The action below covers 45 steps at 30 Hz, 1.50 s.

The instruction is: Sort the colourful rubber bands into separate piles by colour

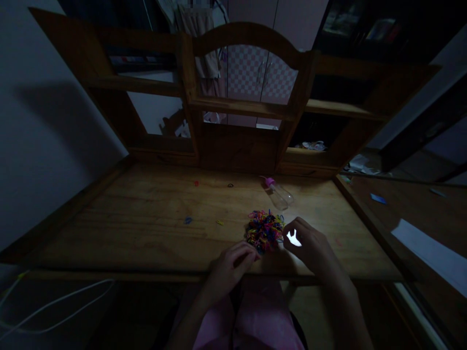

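Observation:
A tangled heap of small elastic hair ties [264, 231] in pink, yellow, blue, red and black lies near the front of the wooden desk. My left hand [233, 262] rests at the heap's near left edge, thumb and fingers pinched together; a bit of red shows by the fingertips, too small to name. On the heap's right side, my right hand [306, 240] has its fingers curled into a pinch, with a bright white patch showing between them. What it holds is not clear. Apart from the heap lie a red tie [196, 183], a black tie [230, 185], blue ties [188, 220] and yellow ties [219, 222].
Behind the heap, a clear bottle with a pink top [270, 182] lies on its side. A wooden shelf unit [241, 146] rises along the desk's back. On the right-hand surface are a white sheet [430, 250] and a blue card [378, 198]. A white cable [58, 304] hangs at lower left.

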{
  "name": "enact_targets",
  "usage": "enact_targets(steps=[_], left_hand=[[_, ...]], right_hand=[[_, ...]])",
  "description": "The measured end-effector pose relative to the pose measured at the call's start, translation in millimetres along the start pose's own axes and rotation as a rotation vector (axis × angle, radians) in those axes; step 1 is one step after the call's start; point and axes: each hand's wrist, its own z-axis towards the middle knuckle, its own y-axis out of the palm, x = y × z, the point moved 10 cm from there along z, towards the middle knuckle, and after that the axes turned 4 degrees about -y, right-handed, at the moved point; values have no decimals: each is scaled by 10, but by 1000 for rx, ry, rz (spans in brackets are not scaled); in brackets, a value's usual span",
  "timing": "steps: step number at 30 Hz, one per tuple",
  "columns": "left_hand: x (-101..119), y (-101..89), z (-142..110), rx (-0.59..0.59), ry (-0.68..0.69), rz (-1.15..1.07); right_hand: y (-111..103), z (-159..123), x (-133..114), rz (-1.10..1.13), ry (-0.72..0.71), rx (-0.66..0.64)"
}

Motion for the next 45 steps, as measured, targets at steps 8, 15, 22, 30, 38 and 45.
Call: enact_targets(steps=[8,15,22,30,38,45], left_hand=[[1,-8,-4,8,-1,26],[-21,-48,2,54,17,36],[-7,-91,3,78,52,30],[-5,-50,4,50,50,-20],[12,-43,-16,48,32,-24],[34,-40,-1,37,10,-144]], right_hand=[[99,220,-41,323,-3,-60],[190,172,-76,408,22,-54],[195,216,-490,418,-80,-55],[100,1005,-16,43,-113,86],[472,1443,207,-359,-55,-125],[71,1344,217,-130,-150,176]])
